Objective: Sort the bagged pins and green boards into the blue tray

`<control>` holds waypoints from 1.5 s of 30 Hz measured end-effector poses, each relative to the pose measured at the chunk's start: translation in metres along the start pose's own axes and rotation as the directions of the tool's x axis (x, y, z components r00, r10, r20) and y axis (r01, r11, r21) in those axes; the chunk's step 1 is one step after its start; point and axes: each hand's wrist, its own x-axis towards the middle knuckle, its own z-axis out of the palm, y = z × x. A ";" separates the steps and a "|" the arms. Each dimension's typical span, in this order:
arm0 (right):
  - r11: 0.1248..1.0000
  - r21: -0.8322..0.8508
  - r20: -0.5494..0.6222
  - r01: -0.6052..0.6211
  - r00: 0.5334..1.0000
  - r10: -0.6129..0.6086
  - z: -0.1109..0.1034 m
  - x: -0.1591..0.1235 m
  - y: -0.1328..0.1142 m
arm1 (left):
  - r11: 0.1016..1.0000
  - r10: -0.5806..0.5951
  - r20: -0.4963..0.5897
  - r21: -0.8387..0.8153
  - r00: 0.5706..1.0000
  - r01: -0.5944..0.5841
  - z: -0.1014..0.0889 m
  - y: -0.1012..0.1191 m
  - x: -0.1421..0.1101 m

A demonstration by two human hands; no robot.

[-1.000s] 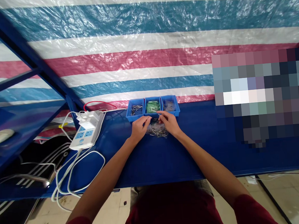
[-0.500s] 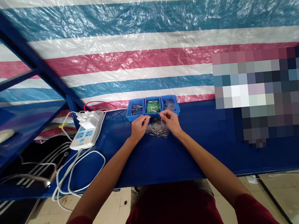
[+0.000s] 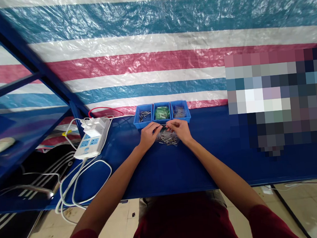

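Nearest, the front edge of the blue bench [image 3: 166, 177] runs across the view, with a broad bare stretch of blue top between that edge and the work. The white cable [image 3: 77, 181] loops over the edge at the left.

Further in, the left hand [image 3: 148, 134] and right hand [image 3: 180, 129] meet over a small pile of metal pins in clear wrap [image 3: 167, 137], which lies on the bench just in front of the trays. Each hand has its fingertips pinched together on a small part held between them above the pile; the part is too small to name. A second ago the right hand reached with fingers spread toward the middle tray; now it has drawn back and the two hands are closer together.

Just beyond stand three blue trays [image 3: 161, 113] side by side against the striped tarp [image 3: 153, 60]: pins in the left, green pieces in the middle, clear bits in the right. A white power strip [image 3: 93, 139] lies well to the left. No writing can be read.
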 end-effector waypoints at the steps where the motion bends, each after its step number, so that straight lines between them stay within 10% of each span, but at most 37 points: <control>1: 1.000 -0.004 0.001 -0.002 1.000 0.002 0.000 0.000 0.000 | 1.000 -0.009 -0.006 0.003 1.000 0.009 0.000 0.000 0.000; 45: 0.998 0.018 0.023 -0.063 0.998 0.063 0.000 -0.001 0.004 | 1.000 -0.016 -0.117 0.014 0.993 0.018 -0.002 0.006 0.001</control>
